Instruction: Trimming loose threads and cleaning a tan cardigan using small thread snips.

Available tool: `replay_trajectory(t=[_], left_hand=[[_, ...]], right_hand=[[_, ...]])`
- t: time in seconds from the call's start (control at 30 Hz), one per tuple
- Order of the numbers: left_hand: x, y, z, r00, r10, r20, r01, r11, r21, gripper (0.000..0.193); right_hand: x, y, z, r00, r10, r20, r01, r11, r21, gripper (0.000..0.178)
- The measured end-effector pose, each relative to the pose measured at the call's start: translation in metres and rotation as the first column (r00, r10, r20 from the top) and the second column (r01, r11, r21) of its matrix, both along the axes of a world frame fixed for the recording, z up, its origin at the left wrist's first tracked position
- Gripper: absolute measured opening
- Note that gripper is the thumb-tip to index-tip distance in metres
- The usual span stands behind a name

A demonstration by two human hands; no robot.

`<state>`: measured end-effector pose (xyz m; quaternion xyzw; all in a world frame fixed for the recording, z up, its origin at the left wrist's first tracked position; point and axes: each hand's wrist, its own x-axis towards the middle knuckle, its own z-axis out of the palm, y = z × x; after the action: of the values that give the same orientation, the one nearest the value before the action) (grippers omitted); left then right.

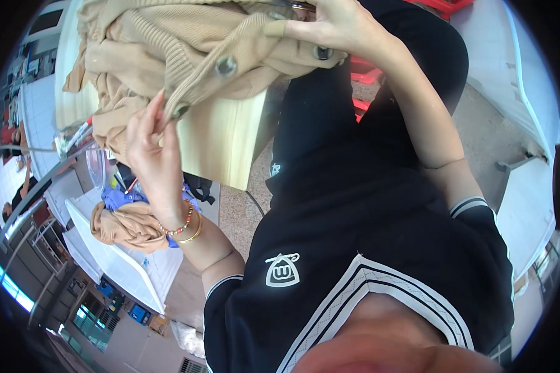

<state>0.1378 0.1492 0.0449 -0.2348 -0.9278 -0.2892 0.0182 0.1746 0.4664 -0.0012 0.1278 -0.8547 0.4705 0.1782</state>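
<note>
A tan ribbed-knit cardigan [137, 50] with several dark, shiny buttons is heaped across a pale wooden board [224, 133]. My left hand [152, 140] pinches the cardigan's edge right beside a button [180, 112] at the lower end of the placket. At the upper middle, my right hand [336, 28] grips the same band, thumb laid along it, near another button [322, 52]. A third button [225, 66] shows between the hands. Part of a dark metal object [295, 5] appears by my right fingers at the top edge; I cannot tell what it is.
Left of my forearm, another tan knit piece [130, 225] lies with blue cloth [119, 198] by a white panel [121, 255]. Red plastic [365, 70] shows beyond my legs. White sheeting [498, 68] hangs at the right. Another person [20, 193] is at far left.
</note>
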Motion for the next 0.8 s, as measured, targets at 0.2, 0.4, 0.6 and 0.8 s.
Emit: replay_trajectory(t=[0.2,0.4,0.6,0.8], left_hand=[[-0.002,-0.051,0.022,0.843,0.158,-0.514,-0.169,0.985,0.024,0.030],[0.009,-0.056,-0.022,0.884,0.420,-0.207,-0.311,0.857,0.412,0.036],[0.016,-0.054,-0.046,0.928,0.204,0.312,-0.371,0.409,0.834,0.040],[0.019,-0.050,-0.039,0.927,-0.124,0.355,-0.336,0.148,0.930,0.042]], right_hand=[[0.001,-0.014,0.010,1.000,0.003,0.010,-0.004,0.997,0.082,0.064],[0.021,-0.046,-0.013,0.965,0.233,0.122,-0.248,0.961,0.125,0.038],[0.033,-0.060,-0.031,0.938,0.266,0.223,-0.301,0.943,0.142,0.036],[0.029,-0.065,-0.035,0.928,0.284,0.242,-0.324,0.935,0.145,0.038]])
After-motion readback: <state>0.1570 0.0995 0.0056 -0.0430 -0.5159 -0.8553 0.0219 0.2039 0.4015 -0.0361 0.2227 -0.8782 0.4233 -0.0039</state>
